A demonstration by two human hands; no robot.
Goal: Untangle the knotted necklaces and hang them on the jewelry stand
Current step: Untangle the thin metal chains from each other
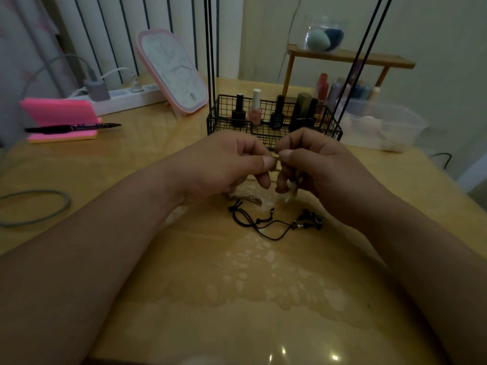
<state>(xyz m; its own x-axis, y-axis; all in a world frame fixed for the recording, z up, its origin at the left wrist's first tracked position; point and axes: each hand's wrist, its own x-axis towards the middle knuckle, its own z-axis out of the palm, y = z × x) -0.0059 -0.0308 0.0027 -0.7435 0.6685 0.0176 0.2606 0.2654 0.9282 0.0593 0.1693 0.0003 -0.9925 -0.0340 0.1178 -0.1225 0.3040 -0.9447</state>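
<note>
Black cord necklace [263, 225] is seen in the head view lying loose on the table [237, 299], just below and between the two hands. A fine necklace [276, 167] is pinched between thumb and forefinger of the left hand [224, 164] and of the right hand [319, 164]. The fingertips almost touch, raised above the table just in front of the wire basket [218, 122]. A pale pendant [290, 192] hangs under the curled fingers of the right hand.

The knot itself is too small to be made out. Loosening it is judged to be the step in hand. The strands are best teased apart gently rather than pulled tight, with the pendant held clear of the cord necklace below.

Thin black rods [209, 61] rise beyond the hands; whether they belong to the stand cannot be told.
</note>
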